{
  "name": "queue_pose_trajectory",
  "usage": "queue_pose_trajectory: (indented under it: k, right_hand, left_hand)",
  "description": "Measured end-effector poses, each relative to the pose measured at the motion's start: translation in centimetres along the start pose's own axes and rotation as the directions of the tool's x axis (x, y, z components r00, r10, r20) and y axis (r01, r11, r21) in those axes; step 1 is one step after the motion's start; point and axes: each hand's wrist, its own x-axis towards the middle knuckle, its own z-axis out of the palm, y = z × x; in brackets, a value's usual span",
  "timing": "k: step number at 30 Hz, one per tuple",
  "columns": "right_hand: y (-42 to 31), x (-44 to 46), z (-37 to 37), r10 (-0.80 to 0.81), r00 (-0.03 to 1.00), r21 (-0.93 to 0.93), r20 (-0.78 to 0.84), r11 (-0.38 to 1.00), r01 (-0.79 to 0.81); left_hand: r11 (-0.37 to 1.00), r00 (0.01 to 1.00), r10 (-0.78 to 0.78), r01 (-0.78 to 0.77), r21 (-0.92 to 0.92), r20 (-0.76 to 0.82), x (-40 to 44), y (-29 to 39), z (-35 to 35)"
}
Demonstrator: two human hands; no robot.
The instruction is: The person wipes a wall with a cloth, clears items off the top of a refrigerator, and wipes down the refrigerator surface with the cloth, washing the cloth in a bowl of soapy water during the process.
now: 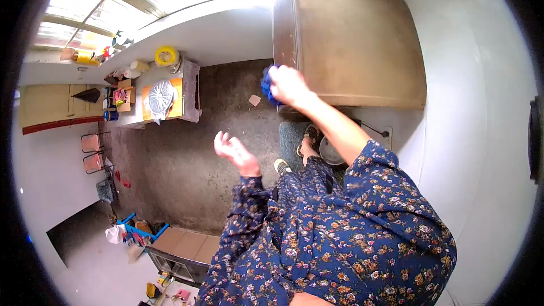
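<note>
My right hand [288, 84] is closed around a crumpled blue cloth [267, 86]. The cloth is at the near front corner of a tall brown cabinet or fridge [357, 39]; whether it presses on the surface is hard to tell. Rusty marks show on that unit's narrow front side. My left hand [237, 153] hangs in the air over the dark floor, fingers loosely spread and slightly bent, with nothing in it.
A small table [190, 93] against the window wall bears a silver round lid [161, 96] and a yellow roll [166, 55]. A grey mat [289, 139] and a metal pot [330, 152] lie by my feet. Pink chairs [92, 153] stand far left.
</note>
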Motion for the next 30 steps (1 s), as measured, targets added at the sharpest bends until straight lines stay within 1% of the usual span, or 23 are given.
queue_pose_trajectory:
  k: [1,2,3,4,6,8,9,11,12,13,14,15,16,17,18,19,21,24,25,26,27,28,30]
  right_hand:
    - [-1.6,-0.8,0.0,-0.032,0.977,0.016,0.209,0.999,0.029]
    - [-3.6,-1.8,0.2,-0.063,0.91,0.041,0.41,0.998,0.051]
    - [-5.0,-3.7,2.6,-0.126,0.864,0.228,0.488,0.973,0.013]
    - [-6.4,-5.6,5.3,-0.203,0.816,0.406,0.541,0.913,-0.042]
    - [-9.4,-8.0,7.4,-0.261,0.836,0.561,0.484,0.825,-0.067]
    - [-10.5,-7.6,7.9,-0.22,0.907,0.728,0.359,0.674,-0.124]
    - [-10.5,-6.9,6.7,-0.14,0.916,0.82,0.376,0.511,-0.258]
    - [-9.2,-4.5,3.5,-0.04,0.931,0.92,0.363,0.175,-0.351]
    - [-7.8,-3.3,2.3,0.031,0.91,0.91,0.414,0.01,-0.415]
    - [-5.8,-2.1,0.8,-0.016,0.908,0.888,0.419,-0.203,-0.413]
    - [-4.1,-1.5,-1.8,0.08,0.909,0.865,0.41,-0.351,-0.359]
    - [-1.9,-1.2,-5.3,0.028,0.91,0.828,0.414,-0.426,-0.364]
    - [1.0,-0.7,-6.3,0.083,0.913,0.818,0.399,-0.482,-0.313]
    - [2.5,-1.2,-9.2,0.119,0.928,0.809,0.352,-0.536,-0.239]
    - [4.2,-1.3,-11.0,0.215,0.925,0.861,0.314,-0.474,-0.182]
    - [5.7,-1.6,-12.1,0.316,0.922,0.909,0.225,-0.408,-0.082]
    - [7.6,-2.0,-12.8,0.333,0.939,0.946,0.084,-0.322,0.03]
    - [7.4,-0.8,-10.5,0.371,0.925,0.997,0.081,-0.025,-0.077]
    - [6.6,0.2,-8.7,0.445,0.895,0.998,-0.004,0.059,-0.025]
    - [5.9,1.3,-7.2,0.418,0.906,0.979,-0.062,0.2,-0.026]
    - [7.3,2.8,-4.8,0.191,0.95,0.8,-0.246,0.594,0.088]
    - [7.1,3.6,-3.6,0.003,0.927,0.395,-0.376,0.905,0.158]
    - [5.8,3.9,-1.5,-0.219,0.918,-0.012,-0.33,0.974,0.228]
  left_hand:
    - [0.997,0.997,-0.064,0.066,0.039,-0.04,0.3,0.5,-1.5]
    - [0.987,0.985,-0.14,0.147,0.06,-0.102,0.5,0.4,-2.8]
    - [0.979,0.98,-0.145,0.163,0.126,-0.138,0.7,-0.3,-4.3]
    - [0.973,0.969,-0.179,0.2,0.117,-0.17,0.8,-0.3,-5.5]
    - [0.949,0.963,-0.102,0.169,0.267,-0.25,0.7,-1.0,-7.6]
    - [0.962,0.95,-0.083,0.156,0.226,-0.299,0.6,-0.8,-8.7]
    - [0.967,0.95,-0.078,0.147,0.21,-0.303,0.7,-1.3,-9.2]
    - [0.955,0.954,-0.047,0.13,0.266,-0.297,0.9,-1.5,-9.1]
    - [0.949,0.955,-0.032,0.122,0.29,-0.296,1.2,-1.6,-8.8]
    - [0.942,0.963,0.021,0.071,0.329,-0.268,1.4,-1.5,-8.2]
    - [0.945,0.977,-0.001,0.07,0.318,-0.213,1.3,-0.8,-7.4]
    - [0.949,0.987,-0.023,0.072,0.308,-0.161,1.4,0.1,-6.3]
    - [0.952,0.993,-0.042,0.072,0.296,-0.108,1.6,0.5,-5.2]
    - [0.957,0.998,-0.009,0.025,0.29,-0.057,1.8,-0.1,-4.4]
    - [0.959,1.0,0.024,-0.021,0.282,-0.007,1.9,-0.7,-3.6]
    - [0.974,0.999,0.036,-0.031,0.226,-0.018,1.8,0.1,-2.4]
    - [0.989,1.0,-0.015,0.013,0.15,0.011,1.8,0.1,-0.9]
    - [0.994,0.998,-0.057,0.053,0.098,0.036,1.6,2.0,0.4]
    - [0.995,0.997,-0.067,0.064,0.073,0.039,1.5,2.8,0.6]
    - [0.995,0.996,-0.08,0.077,0.065,0.044,1.4,3.4,0.5]
    - [0.994,0.994,-0.093,0.091,0.058,0.048,1.3,3.9,0.3]
    - [0.993,0.993,-0.107,0.104,0.05,0.054,1.1,4.1,0.0]
    - [0.989,0.991,-0.13,0.127,0.074,0.041,0.4,3.5,-1.0]
